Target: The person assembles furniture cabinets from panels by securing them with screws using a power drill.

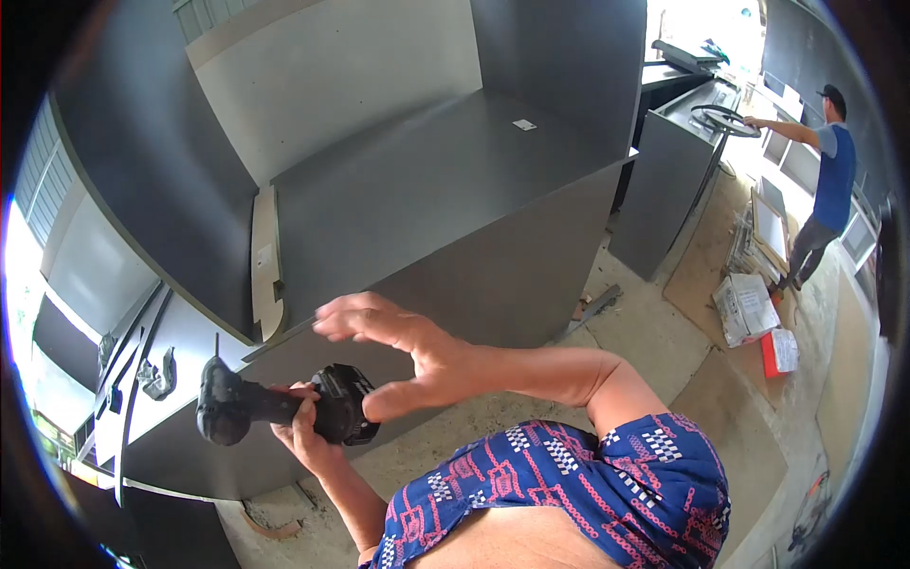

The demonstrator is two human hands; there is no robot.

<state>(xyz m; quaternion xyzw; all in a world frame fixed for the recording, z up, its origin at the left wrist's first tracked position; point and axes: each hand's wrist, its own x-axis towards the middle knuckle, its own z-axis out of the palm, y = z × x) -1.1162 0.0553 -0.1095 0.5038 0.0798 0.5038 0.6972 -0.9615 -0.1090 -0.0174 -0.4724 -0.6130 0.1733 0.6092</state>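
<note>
In the head view my left hand is wrapped round the grip of a black cordless drill, its thin bit pointing up. The drill's battery base faces right. Across from the other side reaches my right hand, slightly blurred, fingers stretched and spread from the thumb. The thumb overlaps the battery's edge in this view, and the palm holds nothing. Just beyond both hands stands a large dark grey cabinet carcass, with a pale strip along its inner left corner.
A small white label lies on the cabinet's panel. At left, a dark crumpled item rests on a white panel. Back right, a co-worker has a hand at a black ring over another cabinet. Boxes sit on the floor.
</note>
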